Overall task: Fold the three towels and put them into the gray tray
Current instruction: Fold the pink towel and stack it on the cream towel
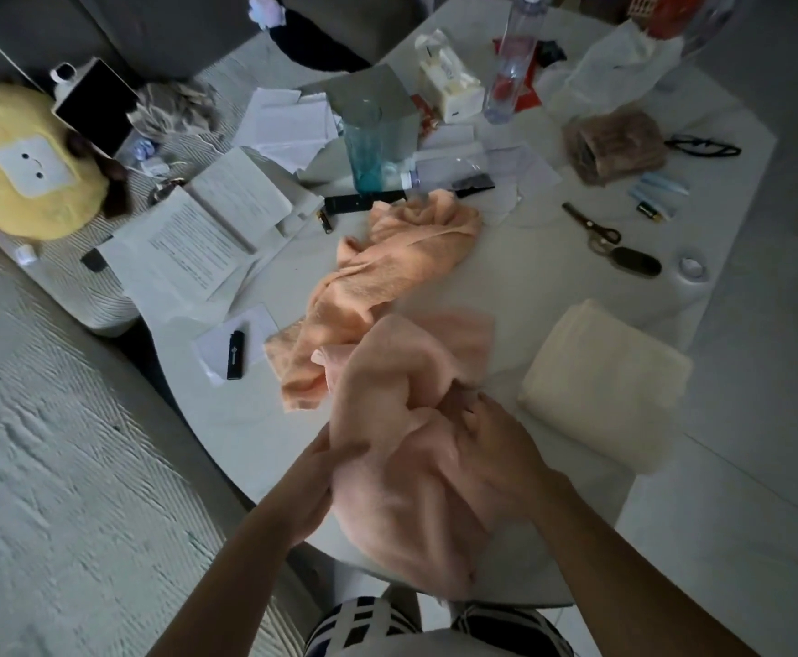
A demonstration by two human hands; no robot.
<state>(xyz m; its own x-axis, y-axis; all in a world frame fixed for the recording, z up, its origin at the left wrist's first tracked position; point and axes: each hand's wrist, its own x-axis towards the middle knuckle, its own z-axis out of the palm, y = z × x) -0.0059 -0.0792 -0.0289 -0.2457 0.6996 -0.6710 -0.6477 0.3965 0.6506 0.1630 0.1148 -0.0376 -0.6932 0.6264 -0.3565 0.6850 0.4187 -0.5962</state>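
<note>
Single head-worn view, wide-angle, looking forward and steeply down.

Camera sits above the near edge of the white table (553,296), close over both forearms, which enter from the bottom of the frame. Far table end and sofa (160,35) curve along the top edge; floor (46,443) fills the left side. Strong barrel distortion at the borders. No second view to compare.
</note>
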